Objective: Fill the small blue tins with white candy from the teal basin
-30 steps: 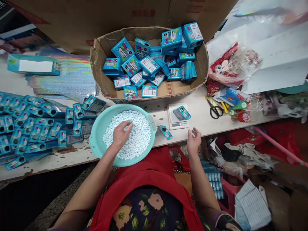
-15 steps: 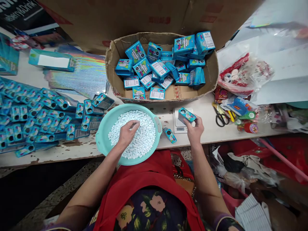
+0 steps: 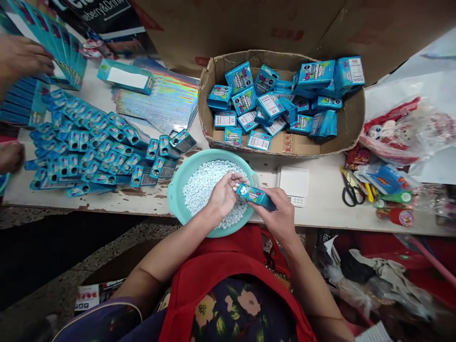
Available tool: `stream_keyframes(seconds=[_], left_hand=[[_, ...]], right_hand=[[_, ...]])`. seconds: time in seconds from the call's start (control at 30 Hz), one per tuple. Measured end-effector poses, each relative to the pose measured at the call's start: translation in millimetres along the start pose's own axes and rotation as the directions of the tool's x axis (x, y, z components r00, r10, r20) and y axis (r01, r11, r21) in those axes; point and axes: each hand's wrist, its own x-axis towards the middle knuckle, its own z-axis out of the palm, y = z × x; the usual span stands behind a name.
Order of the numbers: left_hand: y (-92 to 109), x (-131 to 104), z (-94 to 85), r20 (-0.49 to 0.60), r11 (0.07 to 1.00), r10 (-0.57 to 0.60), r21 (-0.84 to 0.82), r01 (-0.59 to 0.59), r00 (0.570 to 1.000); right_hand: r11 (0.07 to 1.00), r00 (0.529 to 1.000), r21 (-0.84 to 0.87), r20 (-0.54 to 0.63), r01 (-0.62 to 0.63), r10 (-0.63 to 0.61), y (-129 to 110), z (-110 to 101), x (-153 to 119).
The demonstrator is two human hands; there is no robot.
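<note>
Gripping blue box (image 3: 255, 194), right hand (image 3: 280, 214) partly covers it; left hand (image 3: 223, 197) fingers half-curled, hold unclear.

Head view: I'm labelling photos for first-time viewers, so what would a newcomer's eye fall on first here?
Probably the round turquoise plastic bowl of small white pellets near the picture's middle, with a small blue printed box held over it in the right hand and the left hand beside the box's holed end. Next, perhaps, the brown cardboard tray heaped with blue boxes beyond the bowl, and the mass of similar boxes at the left.
</note>
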Motion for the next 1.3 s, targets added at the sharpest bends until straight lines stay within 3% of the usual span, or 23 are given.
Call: stream_keyframes(seconds=[0.33, 0.57, 0.73, 0.8, 0.9, 0.97, 1.03, 1.17, 1.23, 1.3], left_hand=[[7.8, -4.8, -1.8, -0.05, 0.999, 0.045, -0.001, -0.045, 0.998], [5.5, -9.3, -15.6, 0.17, 0.927, 0.149, 0.317, -0.198, 0.974], [0.0, 3.4, -28.3, 0.059, 0.926, 0.231, 0.293, -0.238, 0.971], [2.1, 10.7, -37.3, 0.046, 0.87, 0.256, 0.424, -0.251, 0.966], [10.8, 18.3, -54.4, 0.089, 0.638, 0.365, 0.702, -0.318, 0.927], [18.6, 20.2, -65.3, 0.12, 0.544, 0.416, 0.762, -0.352, 0.902], [26.1, 20.1, -73.7, 0.102, 0.56, 0.406, 0.758, -0.335, 0.908], [32.8, 18.3, -81.6, 0.033, 0.601, 0.362, 0.756, -0.261, 0.932], [30.9, 17.8, -82.2, 0.007, 0.601, 0.358, 0.763, -0.236, 0.934], [27.0, 17.9, -81.6, -0.018, 0.601, 0.35, 0.771, -0.209, 0.937]], right_hand=[[0.996, 0.998, 0.06, -0.007, -0.061, 0.061, 4.0, 20.4, 1.7], [0.984, 0.987, 0.081, -0.009, -0.158, 0.16, 0.6, 24.5, -1.0], [0.968, 0.975, 0.121, 0.02, -0.222, 0.221, 2.5, 33.2, -5.4], [0.945, 0.963, 0.186, 0.036, -0.268, 0.266, 3.2, 35.1, -9.5], [0.893, 0.954, 0.338, 0.051, -0.296, 0.296, 4.7, 31.4, -18.8], [0.831, 0.942, 0.466, 0.016, -0.303, 0.335, 9.9, 22.5, -25.3], [0.775, 0.901, 0.55, -0.09, -0.31, 0.424, 23.3, 8.3, -29.3], [0.802, 0.742, 0.515, -0.403, -0.301, 0.537, 79.7, -25.0, -25.8], [0.816, 0.684, 0.491, -0.483, -0.306, 0.547, 115.3, -34.2, -20.5], [0.818, 0.656, 0.479, -0.512, -0.318, 0.555, 146.0, -34.6, -15.9]])
